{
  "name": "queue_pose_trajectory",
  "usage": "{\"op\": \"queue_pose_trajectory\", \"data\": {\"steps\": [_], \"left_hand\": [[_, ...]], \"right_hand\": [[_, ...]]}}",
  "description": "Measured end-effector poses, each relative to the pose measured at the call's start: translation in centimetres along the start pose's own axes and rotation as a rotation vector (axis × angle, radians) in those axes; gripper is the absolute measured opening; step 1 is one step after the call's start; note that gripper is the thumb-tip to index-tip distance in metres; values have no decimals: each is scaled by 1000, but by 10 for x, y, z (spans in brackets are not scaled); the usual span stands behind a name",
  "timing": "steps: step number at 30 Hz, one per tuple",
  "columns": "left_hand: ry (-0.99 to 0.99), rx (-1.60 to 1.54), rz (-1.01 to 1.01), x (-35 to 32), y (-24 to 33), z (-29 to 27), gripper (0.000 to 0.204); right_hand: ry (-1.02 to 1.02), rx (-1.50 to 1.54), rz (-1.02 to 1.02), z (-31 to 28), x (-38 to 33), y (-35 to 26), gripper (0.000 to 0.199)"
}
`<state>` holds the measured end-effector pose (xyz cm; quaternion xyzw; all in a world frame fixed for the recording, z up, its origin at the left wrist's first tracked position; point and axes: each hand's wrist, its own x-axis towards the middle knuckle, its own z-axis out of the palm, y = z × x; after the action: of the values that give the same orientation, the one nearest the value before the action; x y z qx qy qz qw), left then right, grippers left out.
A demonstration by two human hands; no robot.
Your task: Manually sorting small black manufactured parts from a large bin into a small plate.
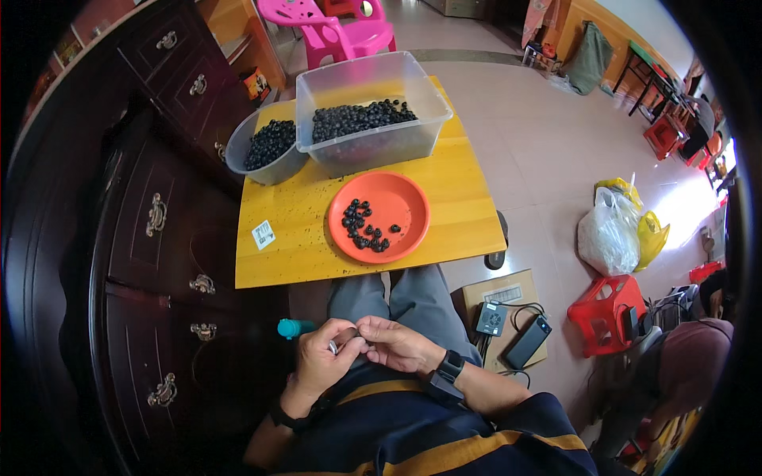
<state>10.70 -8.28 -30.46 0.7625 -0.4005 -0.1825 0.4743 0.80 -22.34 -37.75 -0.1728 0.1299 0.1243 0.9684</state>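
Both hands meet above my lap, fingers closed together. My left hand [319, 358] pinches a small dark piece, mostly hidden by the fingers, and a thin silvery thing [332, 347] shows beside its thumb. My right hand [394, 347] touches the same spot with its fingers curled; what lies inside them is hidden. Past my knees, an orange-red plate [401, 202] carries several small, shiny black round pieces [355, 216], mostly on its left and lower side. Behind it, a clear plastic bin [373, 155] and a round translucent tub [278, 173] hold many more.
The yellow table [460, 198] bears dark crumbs and a white label [263, 234]. Dark drawers [159, 301] stand close on my left, near a teal bottle cap [294, 328]. To my right are a cardboard box [516, 289] with electronics, a red stool [607, 313], bags [609, 234] and a person [690, 365].
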Motion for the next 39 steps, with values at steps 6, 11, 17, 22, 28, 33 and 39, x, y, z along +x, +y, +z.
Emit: {"op": "queue_pose_trajectory", "data": {"steps": [6, 11, 17, 22, 28, 33, 39], "left_hand": [[78, -9, 157, 0, -6, 8, 24], [175, 61, 239, 3, -12, 8, 26], [227, 317, 345, 7, -20, 2, 24], [172, 387, 372, 14, -26, 0, 17], [23, 86, -49, 26, -22, -5, 22], [-140, 26, -115, 25, -43, -4, 14], [-233, -17, -234, 30, -38, 1, 11]], "right_hand": [[-85, 46, -50, -9, 0, 2, 11], [-23, 74, -76, -1, 4, 1, 10], [33, 117, -116, -4, 14, 5, 11], [65, 187, -167, -8, 15, 0, 10], [100, 269, -201, -9, 8, -9, 9], [133, 291, -155, -32, 10, -3, 13], [80, 331, -115, -39, 23, 8, 14]]}}
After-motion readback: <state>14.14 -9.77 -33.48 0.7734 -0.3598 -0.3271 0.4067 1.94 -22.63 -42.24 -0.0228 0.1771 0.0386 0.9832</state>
